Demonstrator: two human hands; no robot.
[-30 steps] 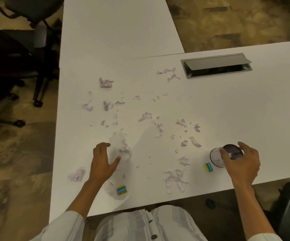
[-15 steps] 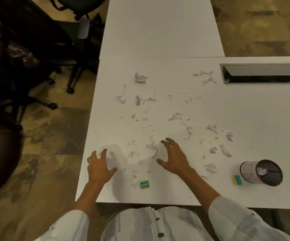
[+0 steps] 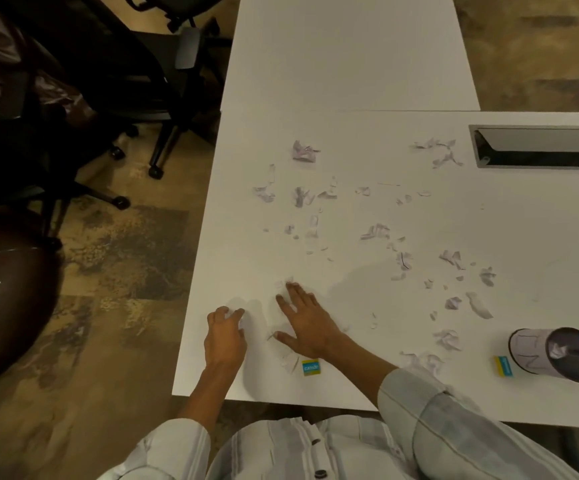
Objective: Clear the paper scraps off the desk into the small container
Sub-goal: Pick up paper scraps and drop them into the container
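Note:
Several torn paper scraps (image 3: 374, 232) lie scattered over the white desk (image 3: 523, 237). A crumpled one (image 3: 303, 151) sits farther back. The small round container (image 3: 555, 355) lies tilted at the front right, its dark opening showing a scrap inside. My left hand (image 3: 225, 337) rests near the desk's front left corner, fingers curled over small scraps. My right hand (image 3: 307, 323) lies flat beside it, fingers spread, palm down on the desk with scraps (image 3: 288, 362) around it.
A blue and yellow tag (image 3: 311, 367) lies just below my right hand, and another (image 3: 503, 366) stands next to the container. A cable slot (image 3: 541, 147) opens at the back right. Black office chairs (image 3: 163, 64) stand left of the desk.
My right hand left the container and crossed left to lie beside my left hand. My left hand's fingers curled in on scraps. The view shifted left.

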